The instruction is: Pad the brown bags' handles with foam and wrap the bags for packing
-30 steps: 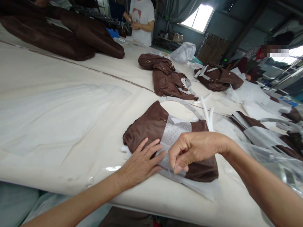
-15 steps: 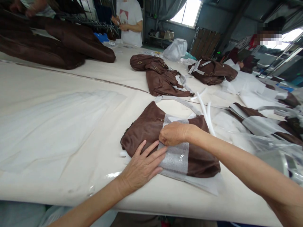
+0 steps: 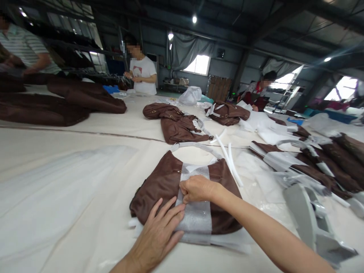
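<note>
A brown leather handbag (image 3: 159,189) lies flat on the table in front of me. A band of thin white foam wrap (image 3: 196,220) runs across its middle, and its handle (image 3: 196,145) is covered in pale wrapping. My left hand (image 3: 163,225) rests on the bag with fingers spread, fingertips at the wrap's left edge. Just above them, my right hand (image 3: 196,189) is closed like a fist against the same edge. Its curled fingers hide whatever may be between them. White sheet material (image 3: 216,242) shows under the bag's lower side.
Beyond the bag lie more brown bags (image 3: 179,125) and white foam strips (image 3: 229,161). A grey tape dispenser (image 3: 304,216) stands at right, near wrapped bags (image 3: 295,155). Thin white sheets (image 3: 57,197) cover the left. Co-workers (image 3: 143,74) stand across the table (image 3: 113,138).
My view has tilted up, showing more of the room and the whole dispenser. Both hands stay at the wrap's left edge, the right one still closed.
</note>
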{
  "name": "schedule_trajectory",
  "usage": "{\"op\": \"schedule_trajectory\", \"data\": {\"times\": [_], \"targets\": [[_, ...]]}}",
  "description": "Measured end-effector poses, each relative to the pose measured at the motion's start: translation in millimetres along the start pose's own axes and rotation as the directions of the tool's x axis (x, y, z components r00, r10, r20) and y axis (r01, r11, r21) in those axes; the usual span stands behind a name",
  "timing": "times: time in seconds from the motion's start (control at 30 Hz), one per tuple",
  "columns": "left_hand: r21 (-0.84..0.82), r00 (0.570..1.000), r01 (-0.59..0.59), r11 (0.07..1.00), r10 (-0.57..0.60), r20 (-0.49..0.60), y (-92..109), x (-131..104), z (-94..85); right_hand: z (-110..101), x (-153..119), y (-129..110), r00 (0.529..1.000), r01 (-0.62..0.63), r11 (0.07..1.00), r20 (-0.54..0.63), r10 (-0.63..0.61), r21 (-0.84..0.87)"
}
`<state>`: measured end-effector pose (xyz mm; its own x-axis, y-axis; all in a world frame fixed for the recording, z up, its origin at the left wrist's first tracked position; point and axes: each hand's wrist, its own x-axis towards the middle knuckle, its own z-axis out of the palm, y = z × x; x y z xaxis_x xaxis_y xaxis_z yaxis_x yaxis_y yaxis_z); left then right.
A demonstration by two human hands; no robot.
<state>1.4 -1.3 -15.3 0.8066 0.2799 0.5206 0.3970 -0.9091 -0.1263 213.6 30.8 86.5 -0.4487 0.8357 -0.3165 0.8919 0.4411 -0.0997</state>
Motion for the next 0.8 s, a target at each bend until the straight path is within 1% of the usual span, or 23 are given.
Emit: {"op": "schedule_trajectory", "data": {"times": [0.17,0.23,0.3,0.37,0.4,0.43,0.47,0.53,0.57,0.6,0.63,0.7,0.73,0.77,0.8], "targets": [[-0.024,0.992,-0.054,0.998,0.05,-0.119,-4,-1,5.5,-1,6,6,1.0,0.021,0.998,-0.015,-0.02,0.063],[-0.01,0.986,-0.064,0.998,0.061,-0.153,-7,-1,6.9,-5,6,8,0.999,0.037,0.995,-0.023,-0.035,0.094],[0.032,0.983,-0.074,0.997,0.079,-0.168,-11,1,7.9,-12,0,8,0.998,0.052,0.988,-0.039,-0.047,0.146],[0.078,0.981,-0.094,0.993,0.106,-0.164,-14,3,9.1,-17,-13,6,0.996,0.029,0.981,-0.087,-0.012,0.19],[0.091,0.981,-0.103,0.99,0.117,-0.158,-16,4,10.0,-17,-21,3,0.99,-0.002,0.981,-0.14,0.03,0.195],[0.098,0.981,-0.112,0.989,0.126,-0.15,-17,5,11.2,-15,-31,-1,0.971,-0.034,0.982,-0.228,0.077,0.186],[0.099,0.98,-0.12,0.988,0.134,-0.147,-18,6,12.5,-9,-42,-6,0.932,-0.06,0.984,-0.345,0.115,0.167],[0.093,0.981,-0.126,0.988,0.138,-0.137,-18,5,15.1,14,-62,-15,0.814,-0.082,0.989,-0.564,0.139,0.124],[0.089,0.982,-0.126,0.988,0.137,-0.13,-18,4,15.9,29,-71,-19,0.77,-0.077,0.991,-0.625,0.129,0.11],[0.084,0.984,-0.122,0.989,0.132,-0.123,-17,3,16.2,46,-77,-22,0.755,-0.064,0.993,-0.646,0.116,0.103],[0.077,0.987,-0.111,0.991,0.119,-0.109,-15,3,15.6,63,-82,-23,0.768,-0.053,0.992,-0.63,0.114,0.115],[0.055,0.993,-0.088,0.995,0.092,-0.073,-12,3,11.5,91,-86,-23,0.819,-0.039,0.984,-0.559,0.131,0.174],[0.039,0.995,-0.081,0.996,0.083,-0.055,-11,5,7.8,100,-85,-21,0.835,-0.036,0.977,-0.531,0.145,0.21],[0.019,0.997,-0.075,0.997,0.076,-0.035,-11,7,2.8,105,-84,-20,0.845,-0.036,0.97,-0.511,0.159,0.242],[-0.006,0.998,-0.068,0.998,0.068,-0.019,-10,10,-3.3,106,-84,-18,0.856,-0.032,0.962,-0.489,0.166,0.271]]}}
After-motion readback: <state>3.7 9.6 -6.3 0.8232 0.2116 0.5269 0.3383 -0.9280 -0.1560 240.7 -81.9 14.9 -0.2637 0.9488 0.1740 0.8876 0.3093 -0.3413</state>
